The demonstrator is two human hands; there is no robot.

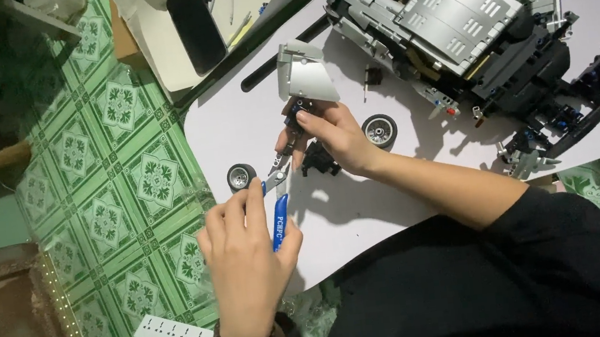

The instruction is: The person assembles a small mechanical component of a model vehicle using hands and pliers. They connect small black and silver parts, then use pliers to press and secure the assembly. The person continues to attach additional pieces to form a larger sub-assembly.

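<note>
Two wheels [241,176], one phone [196,25].

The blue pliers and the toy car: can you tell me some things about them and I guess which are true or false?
1. The left hand holds the blue pliers. True.
2. The right hand rests flat and empty on the table. False: its fingers pinch a small dark part joined to a grey panel.
3. Two small wheels lie loose on the table. True: one by the pliers' tip, the other beside the right wrist.
4. The toy car is bright red. False: it is mostly grey and black.
5. A phone lies dark above the table. True.
</note>
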